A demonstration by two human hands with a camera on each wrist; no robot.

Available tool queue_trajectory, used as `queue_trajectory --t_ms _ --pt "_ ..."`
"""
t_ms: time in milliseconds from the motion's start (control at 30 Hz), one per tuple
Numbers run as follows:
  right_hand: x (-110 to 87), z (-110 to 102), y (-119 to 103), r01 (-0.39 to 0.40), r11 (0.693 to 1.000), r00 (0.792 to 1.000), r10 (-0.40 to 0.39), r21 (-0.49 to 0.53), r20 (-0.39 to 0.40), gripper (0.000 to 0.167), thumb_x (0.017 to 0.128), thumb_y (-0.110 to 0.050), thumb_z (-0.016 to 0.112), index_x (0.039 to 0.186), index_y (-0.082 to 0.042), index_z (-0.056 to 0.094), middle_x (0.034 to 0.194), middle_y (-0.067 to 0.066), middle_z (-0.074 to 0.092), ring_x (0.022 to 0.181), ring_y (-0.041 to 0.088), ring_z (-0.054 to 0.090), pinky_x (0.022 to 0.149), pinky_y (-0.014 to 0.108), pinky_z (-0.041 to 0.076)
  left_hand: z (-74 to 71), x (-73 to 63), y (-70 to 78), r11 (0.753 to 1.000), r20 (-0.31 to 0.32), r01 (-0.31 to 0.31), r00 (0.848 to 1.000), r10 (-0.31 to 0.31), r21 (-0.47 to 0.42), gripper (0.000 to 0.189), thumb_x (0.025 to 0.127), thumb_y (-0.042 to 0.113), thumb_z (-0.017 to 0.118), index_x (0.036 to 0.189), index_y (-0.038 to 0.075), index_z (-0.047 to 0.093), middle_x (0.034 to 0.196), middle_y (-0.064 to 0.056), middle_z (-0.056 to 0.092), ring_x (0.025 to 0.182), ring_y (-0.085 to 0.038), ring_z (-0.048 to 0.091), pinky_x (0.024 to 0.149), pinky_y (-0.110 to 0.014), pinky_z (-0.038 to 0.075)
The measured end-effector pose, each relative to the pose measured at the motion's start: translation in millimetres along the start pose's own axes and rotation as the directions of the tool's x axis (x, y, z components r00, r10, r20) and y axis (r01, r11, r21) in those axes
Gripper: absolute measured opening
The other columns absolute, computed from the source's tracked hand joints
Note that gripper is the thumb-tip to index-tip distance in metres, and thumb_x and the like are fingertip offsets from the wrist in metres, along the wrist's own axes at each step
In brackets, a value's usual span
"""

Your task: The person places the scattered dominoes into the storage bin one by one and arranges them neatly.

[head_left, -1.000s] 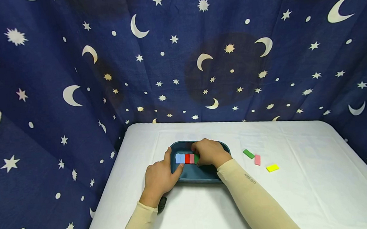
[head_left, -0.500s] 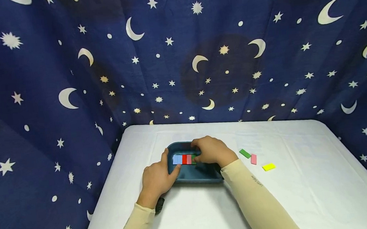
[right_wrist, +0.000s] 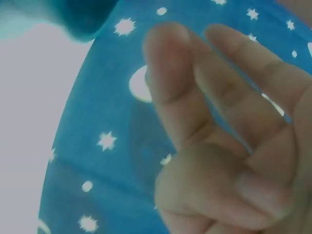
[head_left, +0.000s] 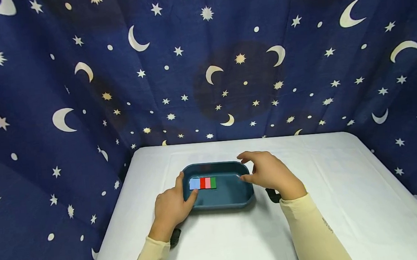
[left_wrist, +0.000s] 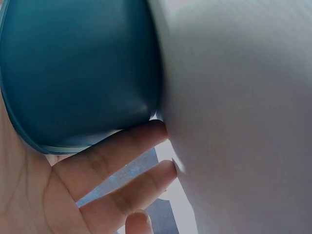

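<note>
A dark teal tray [head_left: 231,189] sits on the white table. In it, near its left end, lies a side-by-side row of small flat tiles: two light blue [head_left: 194,183], a red one [head_left: 203,183], a pink one [head_left: 208,183] and a green one [head_left: 213,182]. My left hand [head_left: 172,206] holds the tray's left end, thumb over the rim; in the left wrist view the fingers [left_wrist: 112,161] lie along its outer wall. My right hand [head_left: 270,172] hovers by the tray's right end, fingers spread from the thumb and nothing between them.
The white-covered table [head_left: 330,177] has a rounded far edge. Behind and to the left hangs a dark blue curtain [head_left: 175,83] with moons and stars. Dark straps [head_left: 273,195] show at the wrists. My right hand and forearm block part of the table right of the tray.
My right hand has let go of the green tile and moved right, out of the tray. Loose green, pink and yellow tiles on the table are now hidden. My left hand stays on the tray.
</note>
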State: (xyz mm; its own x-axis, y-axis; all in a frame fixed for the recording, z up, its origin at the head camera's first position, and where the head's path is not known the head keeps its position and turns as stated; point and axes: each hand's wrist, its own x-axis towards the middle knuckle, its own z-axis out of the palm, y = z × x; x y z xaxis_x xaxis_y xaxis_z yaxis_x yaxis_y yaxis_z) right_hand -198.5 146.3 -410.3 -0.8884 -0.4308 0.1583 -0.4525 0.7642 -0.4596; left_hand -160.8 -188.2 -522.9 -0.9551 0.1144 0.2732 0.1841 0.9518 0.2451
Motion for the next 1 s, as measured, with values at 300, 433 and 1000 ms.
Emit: queue_trajectory --t_ms 300,433,1000 --pt "-35.7 13.2 44.6 -0.069 0.998 0.996 0.069 -0.006 -0.056 0.057 0.080 -0.025 0.093 0.132 -0.019 0.070 0.115 -0.001 0.075 0.071 0.009 0.058 0.067 0.035 0.049 -1.1 -3.9 -3.3 1.000 -0.008 0.019 1.000 -0.019 -0.002 0.088 0.100 0.071 0.050 0.160 0.008 0.040 0.064 -0.002 0.060 0.054 -0.021 0.060 0.053 -0.042 0.045" --pt "-45.7 21.4 61.2 -0.094 0.995 0.995 0.094 0.016 -0.045 0.056 0.080 -0.023 0.093 0.131 -0.016 0.070 0.115 0.004 0.076 0.076 0.013 0.064 0.071 0.039 0.051 -1.2 -5.2 -4.0 1.000 -0.019 0.017 1.000 -0.017 -0.002 0.087 0.100 0.070 0.050 0.160 0.008 0.041 0.067 -0.004 0.064 0.056 -0.023 0.062 0.054 -0.043 0.046" --pt "-57.6 31.2 103.1 -0.187 0.982 0.980 0.188 0.029 -0.061 0.055 0.080 -0.023 0.094 0.130 -0.013 0.072 0.108 0.001 0.077 0.082 0.019 0.061 0.077 0.043 0.048 2.6 -3.3 3.6 1.000 -0.040 -0.011 0.999 0.010 -0.017 0.087 0.100 0.068 0.054 0.159 0.006 0.041 0.063 -0.004 0.061 0.053 -0.023 0.060 0.049 -0.041 0.044"
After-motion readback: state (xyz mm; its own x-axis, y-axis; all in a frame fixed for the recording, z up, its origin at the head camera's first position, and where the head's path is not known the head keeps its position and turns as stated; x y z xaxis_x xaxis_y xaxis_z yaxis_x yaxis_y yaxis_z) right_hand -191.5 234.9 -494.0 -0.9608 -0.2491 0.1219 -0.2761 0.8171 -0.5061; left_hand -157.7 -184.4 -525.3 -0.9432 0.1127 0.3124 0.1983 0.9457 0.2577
